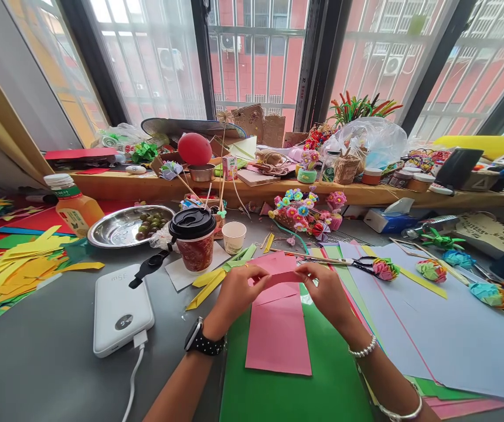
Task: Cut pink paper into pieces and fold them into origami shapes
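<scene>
A narrow strip of pink paper point(283, 279) is stretched level between my two hands. My left hand point(244, 288) pinches its left end, and my right hand point(322, 287) pinches the other end. Beneath it lies a larger pink paper sheet point(278, 343), flat on a glossy green board point(252, 392). More pink paper shows behind my fingers, partly hidden. Close beyond my right hand is a pair of scissors point(361, 265) with black handles.
At left stand a white power bank point(122, 310) with its cable, a lidded coffee cup point(193, 246), a paper cup point(234, 236), a metal plate point(102, 231) and a juice bottle point(71, 205). White sheets point(467, 334) and folded paper flowers point(431, 269) lie right. A cluttered windowsill point(155, 186) runs behind.
</scene>
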Tool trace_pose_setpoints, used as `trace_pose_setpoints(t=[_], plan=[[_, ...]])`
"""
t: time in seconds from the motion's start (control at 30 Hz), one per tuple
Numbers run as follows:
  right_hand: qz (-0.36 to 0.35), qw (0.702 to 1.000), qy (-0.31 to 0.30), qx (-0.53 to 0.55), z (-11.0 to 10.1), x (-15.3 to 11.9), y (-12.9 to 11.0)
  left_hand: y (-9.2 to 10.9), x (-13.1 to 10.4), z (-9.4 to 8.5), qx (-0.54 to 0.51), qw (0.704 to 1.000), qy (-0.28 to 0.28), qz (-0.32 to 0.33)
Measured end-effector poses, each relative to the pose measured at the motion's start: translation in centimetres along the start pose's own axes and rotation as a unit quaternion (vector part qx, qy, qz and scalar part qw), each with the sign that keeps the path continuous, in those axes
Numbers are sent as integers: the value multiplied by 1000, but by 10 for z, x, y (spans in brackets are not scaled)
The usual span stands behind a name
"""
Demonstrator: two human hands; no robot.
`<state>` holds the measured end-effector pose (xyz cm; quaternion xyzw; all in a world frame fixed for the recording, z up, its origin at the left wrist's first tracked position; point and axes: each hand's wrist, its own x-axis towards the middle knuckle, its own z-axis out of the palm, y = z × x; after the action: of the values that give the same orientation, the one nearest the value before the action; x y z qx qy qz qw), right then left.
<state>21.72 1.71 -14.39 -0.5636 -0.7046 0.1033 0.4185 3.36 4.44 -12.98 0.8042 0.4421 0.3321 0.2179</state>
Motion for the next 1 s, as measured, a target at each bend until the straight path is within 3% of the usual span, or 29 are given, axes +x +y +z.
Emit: trace_pose_setpoints(t=[0.23,0.43,0.63,0.73,0.83,0.9,1.0], plan=[[25,999,47,0,2,1,6,-4,1,-2,12,999,31,-12],[40,997,58,10,1,1,6,1,0,0,83,993,79,-8],[70,995,72,10,-1,1,7,0,-2,0,147,985,89,-21],[82,993,85,15,-2,2,9,-3,-2,0,181,975,126,-27],[64,995,67,22,-1,1,9,-3,-2,1,180,970,163,9],[35,998,39,26,2,1,7,-2,-2,3,167,974,142,50],[1,1000,8,30,3,0,2,-1,-2,9,160,982,61,83]])
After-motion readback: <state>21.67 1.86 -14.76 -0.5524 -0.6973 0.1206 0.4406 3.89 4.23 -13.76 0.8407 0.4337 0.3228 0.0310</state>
